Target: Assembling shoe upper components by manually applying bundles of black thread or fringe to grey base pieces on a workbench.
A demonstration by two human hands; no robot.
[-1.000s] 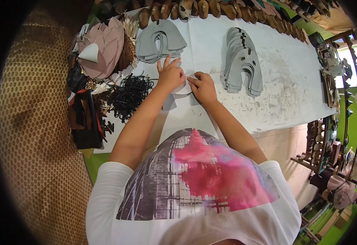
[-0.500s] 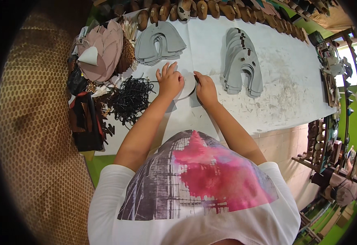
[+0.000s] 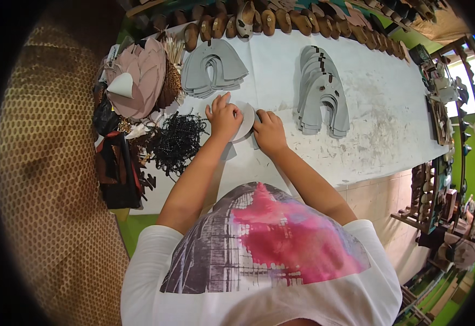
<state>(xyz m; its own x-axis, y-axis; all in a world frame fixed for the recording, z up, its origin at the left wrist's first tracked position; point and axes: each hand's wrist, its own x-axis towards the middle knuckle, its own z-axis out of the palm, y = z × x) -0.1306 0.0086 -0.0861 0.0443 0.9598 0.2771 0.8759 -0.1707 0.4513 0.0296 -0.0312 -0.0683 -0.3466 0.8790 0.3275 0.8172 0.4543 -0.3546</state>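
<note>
Inward from the near edge of the bench (image 3: 281,76), the grey piece (image 3: 245,123) is flanked by the left hand (image 3: 225,120), partly spread, and the right hand (image 3: 270,133), curled at its rim, apparently for steadiness, though whether it is pinched by either cannot be told.

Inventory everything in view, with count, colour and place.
Thin rounded sheet: one, light grey, centre
Thin arch-shaped sheets: two groups, grey, farther back
Tangled beaded strands: one heap, black, left of centre
Leaf-shaped sheets: one pile, dusty pink, table's left end
Thin sticks: one bundle, pale, beside that pile
Foot-shaped blocks: one row, mostly brown, far table edge
Flat table: one, white, under the sheets
Patterned cloth: one, brown-gold, far left
Open racks: several, dark brown, right; contents unclear
T-shirt: one, white, pink-and-grey print, bottom centre
Left grip: one, bare, rounded sheet's left edge
Right grip: one, bare, rounded sheet's right edge
</note>
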